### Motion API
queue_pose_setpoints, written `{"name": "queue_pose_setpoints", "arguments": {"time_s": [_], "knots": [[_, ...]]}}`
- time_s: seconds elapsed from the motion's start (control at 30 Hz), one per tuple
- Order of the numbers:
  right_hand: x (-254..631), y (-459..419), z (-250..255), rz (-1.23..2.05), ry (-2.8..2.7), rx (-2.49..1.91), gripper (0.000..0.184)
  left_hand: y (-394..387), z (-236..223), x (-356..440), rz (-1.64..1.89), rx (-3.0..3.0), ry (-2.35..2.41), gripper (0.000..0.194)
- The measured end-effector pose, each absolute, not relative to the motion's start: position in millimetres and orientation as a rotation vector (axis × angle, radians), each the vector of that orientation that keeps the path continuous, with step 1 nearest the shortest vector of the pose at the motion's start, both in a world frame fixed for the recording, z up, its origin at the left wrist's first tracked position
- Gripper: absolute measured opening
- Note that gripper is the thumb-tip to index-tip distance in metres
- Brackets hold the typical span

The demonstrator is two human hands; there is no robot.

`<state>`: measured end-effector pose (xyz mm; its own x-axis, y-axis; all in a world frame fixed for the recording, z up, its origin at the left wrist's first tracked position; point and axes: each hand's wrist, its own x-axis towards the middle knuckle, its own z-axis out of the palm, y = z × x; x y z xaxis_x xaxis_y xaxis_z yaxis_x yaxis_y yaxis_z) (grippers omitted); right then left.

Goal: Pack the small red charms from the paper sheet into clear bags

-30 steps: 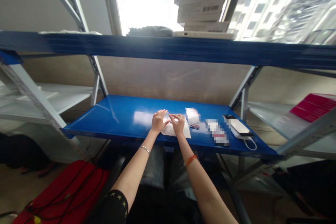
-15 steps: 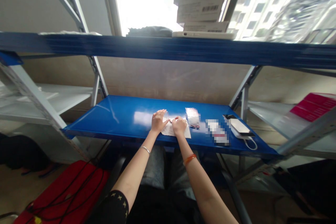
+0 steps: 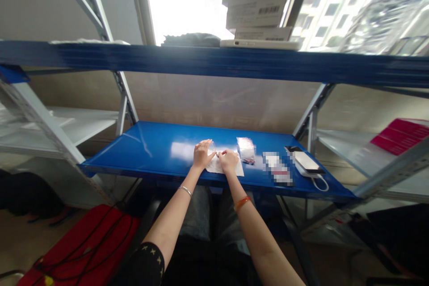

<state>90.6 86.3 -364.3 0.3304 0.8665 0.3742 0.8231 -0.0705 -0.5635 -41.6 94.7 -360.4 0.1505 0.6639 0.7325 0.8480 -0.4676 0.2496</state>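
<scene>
My left hand [image 3: 201, 155] is closed around the edge of a clear plastic bag [image 3: 212, 146], its thumb pointing toward my other hand. Close by on the right, my right hand [image 3: 228, 161] is pinched at a small item between the two hands, too small to make out. Under both hands lies a white sheet [image 3: 215, 168] of paper or cloth on the blue table [image 3: 161, 143]. Just right of my right hand is a stack of small clear packets [image 3: 246, 149].
Further right are a blurred-out item [image 3: 277, 169] and a phone [image 3: 306, 161] with a white cable [image 3: 321, 184]. A blue shelf beam [image 3: 187, 60] crosses above the table, bearing stacked white boxes [image 3: 256, 11]. Pink boxes [image 3: 402, 135] sit on the right-hand shelf.
My right hand's fingers have shifted slightly at the small item between the hands. My left hand stays almost where it was.
</scene>
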Motion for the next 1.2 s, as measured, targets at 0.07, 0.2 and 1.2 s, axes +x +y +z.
{"name": "queue_pose_setpoints", "arguments": {"time_s": [0.07,0.2,1.2], "knots": [[91,85,-363,0.088,-1.502,-1.874,0.027,94,-360,-42,-1.216,-2.206,-1.484,0.051],[91,84,-361,0.114,-1.518,-1.86,0.027,93,-359,-42,-1.219,-2.215,-1.483,0.051],[108,87,-367,0.23,-1.705,-1.573,0.023,92,-357,-41,-1.175,-2.244,-1.486,0.049]]}}
